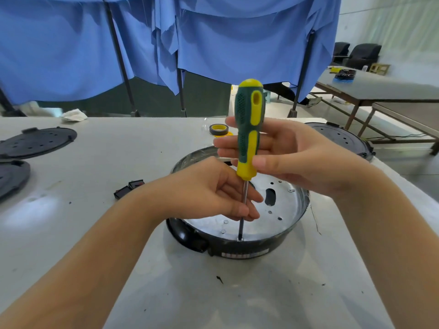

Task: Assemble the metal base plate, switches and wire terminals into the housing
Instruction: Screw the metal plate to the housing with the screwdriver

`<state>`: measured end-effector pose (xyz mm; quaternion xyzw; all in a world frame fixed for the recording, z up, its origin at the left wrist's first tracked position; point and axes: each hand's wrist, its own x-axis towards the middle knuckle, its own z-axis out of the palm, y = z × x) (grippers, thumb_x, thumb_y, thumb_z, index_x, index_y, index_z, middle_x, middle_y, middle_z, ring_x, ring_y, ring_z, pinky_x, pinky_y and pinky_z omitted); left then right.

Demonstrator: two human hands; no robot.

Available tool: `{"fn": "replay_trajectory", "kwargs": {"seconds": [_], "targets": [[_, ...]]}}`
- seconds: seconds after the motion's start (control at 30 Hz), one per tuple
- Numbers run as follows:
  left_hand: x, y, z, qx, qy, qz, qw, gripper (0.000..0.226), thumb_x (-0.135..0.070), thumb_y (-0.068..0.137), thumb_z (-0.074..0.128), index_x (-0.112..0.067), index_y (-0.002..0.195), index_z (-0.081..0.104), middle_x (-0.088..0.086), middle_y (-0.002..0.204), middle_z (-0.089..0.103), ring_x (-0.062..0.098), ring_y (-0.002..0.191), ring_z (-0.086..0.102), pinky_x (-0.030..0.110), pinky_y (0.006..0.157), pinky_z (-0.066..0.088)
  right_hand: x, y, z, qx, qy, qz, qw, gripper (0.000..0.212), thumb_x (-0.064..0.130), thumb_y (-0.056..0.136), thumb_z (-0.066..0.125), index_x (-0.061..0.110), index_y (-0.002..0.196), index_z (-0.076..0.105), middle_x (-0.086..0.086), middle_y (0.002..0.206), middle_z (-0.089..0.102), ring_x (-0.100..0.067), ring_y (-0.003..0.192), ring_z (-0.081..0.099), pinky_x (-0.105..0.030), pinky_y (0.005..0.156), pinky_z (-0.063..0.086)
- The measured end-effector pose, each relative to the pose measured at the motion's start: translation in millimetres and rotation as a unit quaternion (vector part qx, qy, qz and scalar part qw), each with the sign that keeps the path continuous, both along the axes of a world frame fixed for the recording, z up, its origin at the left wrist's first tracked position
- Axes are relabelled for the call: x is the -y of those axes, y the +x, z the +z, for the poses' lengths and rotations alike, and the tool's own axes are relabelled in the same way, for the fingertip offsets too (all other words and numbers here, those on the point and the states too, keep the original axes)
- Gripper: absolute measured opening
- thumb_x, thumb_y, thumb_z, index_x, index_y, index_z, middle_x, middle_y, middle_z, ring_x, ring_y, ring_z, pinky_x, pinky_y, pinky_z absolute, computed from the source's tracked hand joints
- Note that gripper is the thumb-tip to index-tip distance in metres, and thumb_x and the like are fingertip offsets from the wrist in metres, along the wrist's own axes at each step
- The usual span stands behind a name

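Observation:
A round black housing (240,251) stands at the table's middle with a shiny metal base plate (282,205) lying inside it. A green and yellow screwdriver (248,129) stands upright, its tip on a screw at the plate's near rim. My right hand (292,157) holds the handle between thumb and straight fingers. My left hand (213,191) pinches the steel shaft lower down. Two small black switches (129,188) lie on the table left of the housing.
Black round covers (35,142) lie at the far left and another (342,138) at the far right. A yellow tape roll (218,129) sits behind the housing, a crumpled cloth (73,115) at the back edge. Blue drapes hang behind; tables stand to the right.

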<state>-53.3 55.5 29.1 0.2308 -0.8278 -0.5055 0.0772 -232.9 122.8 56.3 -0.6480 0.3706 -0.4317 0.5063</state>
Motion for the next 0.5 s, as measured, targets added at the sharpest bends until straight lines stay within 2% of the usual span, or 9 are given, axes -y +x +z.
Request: {"fn": "replay_trajectory", "kwargs": {"seconds": [0.07,0.17,0.23,0.3,0.33,0.43,0.5], "targets": [[-1,0,0,0.006,0.009,-0.010,1.000,0.031,0.005,0.087,0.063,-0.014,0.112,0.064,0.001,0.098,0.076,0.012,0.093,0.072,0.023,0.082,0.057,0,-3,-1,0.003,-0.008,0.015,1.000,0.057,-0.006,0.081,0.057,0.006,0.135,0.045,-0.014,0.126,0.063,-0.027,0.118,0.060,-0.033,0.093,0.051],[-1,1,0,0.008,0.023,-0.021,0.999,0.035,0.007,0.089,0.060,-0.010,0.120,0.060,0.003,0.102,0.075,0.012,0.096,0.071,0.024,0.085,0.056,-1,-2,0,-0.031,-0.035,-0.046,0.998,0.048,0.003,0.072,0.071,0.010,0.119,0.061,-0.007,0.107,0.072,-0.022,0.102,0.068,-0.027,0.082,0.055],[-1,2,2,0.000,0.005,-0.020,1.000,0.032,0.001,0.085,0.068,-0.013,0.114,0.064,-0.002,0.099,0.076,0.012,0.093,0.072,0.024,0.084,0.056,-2,3,2,-0.087,-0.071,-0.113,0.987,0.039,0.017,0.061,0.081,0.018,0.098,0.069,0.004,0.090,0.074,-0.013,0.087,0.071,-0.022,0.072,0.056],[-2,1,3,-0.004,-0.042,-0.004,0.999,0.024,-0.010,0.078,0.078,-0.015,0.099,0.071,-0.009,0.090,0.076,0.012,0.085,0.073,0.023,0.080,0.057,-2,11,3,-0.151,-0.128,-0.177,0.964,0.035,0.033,0.054,0.085,0.019,0.078,0.063,0.012,0.068,0.063,-0.003,0.066,0.062,-0.018,0.060,0.054],[-2,0,3,-0.007,-0.062,0.008,0.998,0.019,-0.014,0.074,0.082,-0.014,0.091,0.073,-0.010,0.084,0.075,0.013,0.079,0.073,0.022,0.076,0.058,-1,16,2,-0.170,-0.154,-0.199,0.953,0.037,0.037,0.053,0.085,0.021,0.072,0.057,0.014,0.059,0.055,0.001,0.057,0.054,-0.012,0.054,0.047],[-1,-1,2,-0.018,-0.088,0.021,0.996,0.011,-0.012,0.070,0.084,-0.010,0.072,0.074,-0.007,0.071,0.073,0.013,0.067,0.070,0.015,0.063,0.052,1,26,-3,-0.191,-0.202,-0.222,0.934,0.045,0.038,0.058,0.087,0.023,0.069,0.045,0.012,0.053,0.042,0.000,0.049,0.040,-0.008,0.047,0.034],[-1,0,1,-0.020,-0.093,0.020,0.995,0.009,-0.008,0.072,0.082,-0.007,0.076,0.074,-0.008,0.073,0.073,0.009,0.069,0.070,0.013,0.063,0.052,2,27,-4,-0.194,-0.191,-0.219,0.937,0.047,0.041,0.060,0.085,0.017,0.078,0.049,0.008,0.058,0.045,-0.002,0.053,0.046,-0.011,0.053,0.042]]}}
